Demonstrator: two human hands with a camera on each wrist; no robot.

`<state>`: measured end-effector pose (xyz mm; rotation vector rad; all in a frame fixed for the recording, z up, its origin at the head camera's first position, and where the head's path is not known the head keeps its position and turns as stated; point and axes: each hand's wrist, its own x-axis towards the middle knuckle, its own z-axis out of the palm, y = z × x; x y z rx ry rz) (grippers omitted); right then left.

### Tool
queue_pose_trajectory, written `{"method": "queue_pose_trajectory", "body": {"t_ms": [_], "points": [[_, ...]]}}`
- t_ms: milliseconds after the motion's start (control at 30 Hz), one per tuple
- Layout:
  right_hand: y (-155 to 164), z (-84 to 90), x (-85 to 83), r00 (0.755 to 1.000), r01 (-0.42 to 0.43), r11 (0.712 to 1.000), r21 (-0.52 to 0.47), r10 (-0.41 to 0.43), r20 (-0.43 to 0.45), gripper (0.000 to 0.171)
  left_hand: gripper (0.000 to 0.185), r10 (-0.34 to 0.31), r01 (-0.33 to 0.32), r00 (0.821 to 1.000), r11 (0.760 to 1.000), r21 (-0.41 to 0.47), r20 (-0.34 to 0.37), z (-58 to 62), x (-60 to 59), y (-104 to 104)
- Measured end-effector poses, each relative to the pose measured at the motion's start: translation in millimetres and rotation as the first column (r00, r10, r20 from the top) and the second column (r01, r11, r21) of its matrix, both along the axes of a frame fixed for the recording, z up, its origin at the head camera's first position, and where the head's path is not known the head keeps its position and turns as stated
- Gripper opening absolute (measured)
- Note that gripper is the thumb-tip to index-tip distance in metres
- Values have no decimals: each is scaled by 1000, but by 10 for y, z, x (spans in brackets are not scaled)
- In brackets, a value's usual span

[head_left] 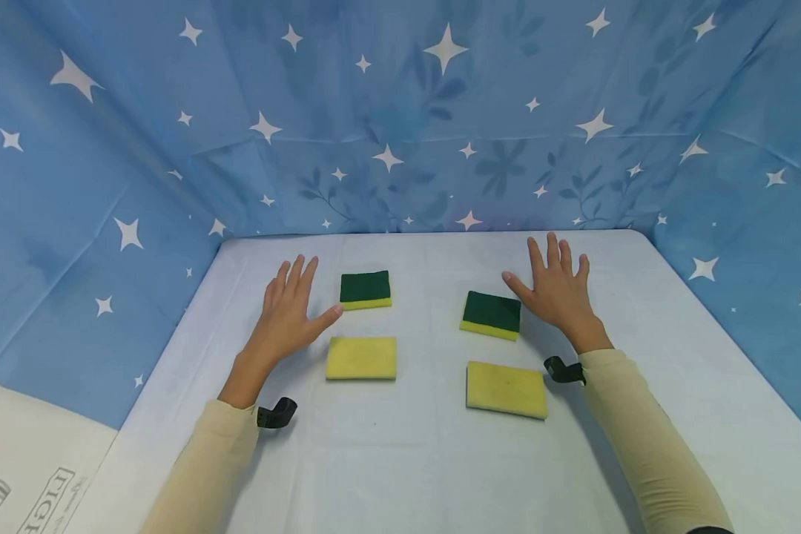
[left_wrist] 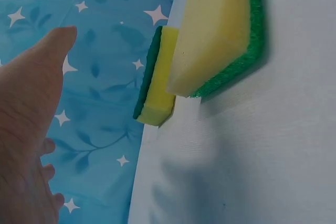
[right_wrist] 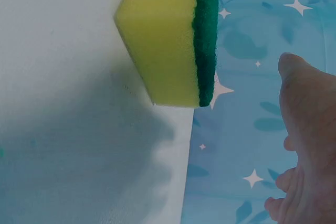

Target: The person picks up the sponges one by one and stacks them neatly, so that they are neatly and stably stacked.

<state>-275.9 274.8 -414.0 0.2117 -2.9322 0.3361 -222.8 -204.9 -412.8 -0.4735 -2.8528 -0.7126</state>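
White table [head_left: 407, 460], four sponges [head_left: 361, 358]

Four sponges on the table [head_left: 400, 460], two columns. Left column: far sponge [head_left: 366, 289] at 11 o'clock, near sponge [head_left: 361, 358] directly before it. Right column: far sponge [head_left: 491, 314] at 1 o'clock, near sponge [head_left: 506, 389] before it. My left hand [head_left: 287, 315] lies left of the left column, right hand [head_left: 559, 291] right of the right column.

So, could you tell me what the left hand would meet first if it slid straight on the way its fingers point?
Probably nothing on the table: the left hand points past the green-topped sponge, which lies beside its thumb, toward the starry blue backdrop. Depth is unclear.
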Motion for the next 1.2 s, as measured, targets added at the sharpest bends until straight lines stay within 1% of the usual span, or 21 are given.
{"method": "queue_pose_trajectory", "body": {"t_ms": [100, 167, 333, 533, 733, 833, 933, 1033, 1200], "points": [[-1, -7, -1, 1000, -2, 1000, -3, 2, -2, 96, 102, -36, 35, 999, 999, 19, 18, -2, 56, 0], [1, -11, -2, 1000, -4, 1000, -5, 4, -1, 96, 105, -73, 72, 996, 997, 32, 45, -2, 99, 4], [-8, -7, 3, 1000, -12, 1000, -9, 12, 7, 95, 113, -170, 164, 978, 985, 63, 122, -37, 202, 7], [-25, 4, 16, 1000, -27, 1000, -14, 27, 6, 93, 119, -235, 225, 961, 971, 80, 149, -117, 303, 23], [-31, -2, 26, 999, -33, 999, -15, 33, 3, 93, 122, -270, 246, 939, 960, 133, 214, -204, 392, 44], [-31, -3, 38, 999, -31, 999, -17, 32, 14, 93, 121, -280, 247, 928, 956, 159, 247, -261, 419, 50], [-31, -6, 57, 999, -29, 999, -25, 29, 26, 93, 121, -281, 239, 921, 955, 175, 272, -303, 438, 49], [-27, -20, 68, 999, -31, 999, -28, 32, 27, 93, 119, -278, 239, 919, 956, 167, 279, -330, 456, 39], [-9, -36, 101, 999, -33, 999, -24, 33, 19, 93, 116, -281, 252, 925, 958, 138, 258, -389, 468, 30]]}}
